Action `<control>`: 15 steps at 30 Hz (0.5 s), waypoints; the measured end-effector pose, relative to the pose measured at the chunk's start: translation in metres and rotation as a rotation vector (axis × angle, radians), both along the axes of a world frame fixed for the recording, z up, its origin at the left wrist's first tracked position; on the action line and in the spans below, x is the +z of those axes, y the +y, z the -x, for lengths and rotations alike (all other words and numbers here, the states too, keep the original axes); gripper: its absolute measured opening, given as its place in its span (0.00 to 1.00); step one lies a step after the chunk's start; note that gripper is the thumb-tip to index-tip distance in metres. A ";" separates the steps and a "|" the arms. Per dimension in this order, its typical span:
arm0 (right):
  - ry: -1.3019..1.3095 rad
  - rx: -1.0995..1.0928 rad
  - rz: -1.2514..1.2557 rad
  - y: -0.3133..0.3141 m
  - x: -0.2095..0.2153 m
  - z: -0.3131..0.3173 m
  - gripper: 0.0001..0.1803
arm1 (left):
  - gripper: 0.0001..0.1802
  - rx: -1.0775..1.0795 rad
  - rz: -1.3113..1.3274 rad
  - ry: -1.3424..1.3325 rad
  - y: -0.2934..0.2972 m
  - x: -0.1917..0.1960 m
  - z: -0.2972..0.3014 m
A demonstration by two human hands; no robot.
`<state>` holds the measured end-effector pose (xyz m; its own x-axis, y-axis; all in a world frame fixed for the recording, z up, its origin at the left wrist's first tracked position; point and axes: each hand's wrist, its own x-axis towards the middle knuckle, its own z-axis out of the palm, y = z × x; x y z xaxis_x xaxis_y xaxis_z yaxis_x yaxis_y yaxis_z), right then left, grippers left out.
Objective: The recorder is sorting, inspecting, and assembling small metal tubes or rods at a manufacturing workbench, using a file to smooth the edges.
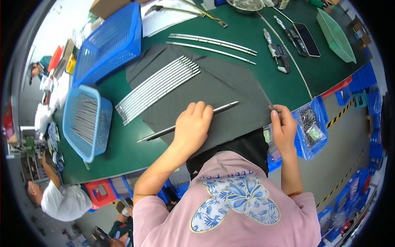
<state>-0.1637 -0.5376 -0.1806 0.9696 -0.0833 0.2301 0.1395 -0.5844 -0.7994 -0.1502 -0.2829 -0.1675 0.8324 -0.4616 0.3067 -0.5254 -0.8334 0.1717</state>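
A slim silver metal rod (226, 106) lies slantwise over a dark grey cloth (242, 88), its lower left end past the cloth's edge. My left hand (192, 126) is closed around its middle. At the cloth's right edge, my right hand (284, 125) pinches a thin dark stick (266, 97) between thumb and fingers. The stick is smeared by motion, so its kind is unclear. Beyond my left hand, a row of silver rods (158, 90) lies side by side on the cloth. A few more rods (212, 43) lie farther back.
A light blue basket (108, 123) of thin rods stands at left, below a larger blue basket (138, 33). Micrometers (283, 57), a phone (306, 39) and a green tray (335, 37) lie at the back right. A blue bin (321, 144) of small parts sits beside the green table (119, 154).
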 end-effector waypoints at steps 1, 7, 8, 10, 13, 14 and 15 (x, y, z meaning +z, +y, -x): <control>-0.003 -0.023 -0.005 -0.001 0.000 -0.003 0.06 | 0.17 0.045 -0.012 0.004 0.004 -0.002 -0.004; -0.049 -0.166 0.107 0.002 -0.010 -0.047 0.08 | 0.16 0.110 0.058 0.015 0.021 -0.016 -0.015; -0.081 -0.176 0.195 0.004 -0.012 -0.052 0.08 | 0.14 0.143 0.090 0.007 0.021 -0.017 -0.016; -0.126 -0.170 0.319 0.008 -0.015 -0.057 0.07 | 0.12 0.131 0.129 0.027 0.022 -0.016 -0.015; -0.092 -0.226 0.371 0.012 -0.012 -0.057 0.07 | 0.10 0.143 0.182 0.049 0.023 -0.012 -0.015; -0.085 -0.228 0.377 0.012 -0.013 -0.058 0.07 | 0.09 0.150 0.188 0.060 0.024 -0.011 -0.015; -0.106 -0.252 0.391 0.012 -0.014 -0.058 0.07 | 0.09 0.158 0.193 0.070 0.024 -0.011 -0.016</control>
<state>-0.1059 -0.5253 -0.1946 0.8998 -0.2002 0.3877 0.0236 -0.8649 -0.5014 -0.1344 -0.2593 -0.1787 0.9118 -0.2630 0.3152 -0.3727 -0.8523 0.3669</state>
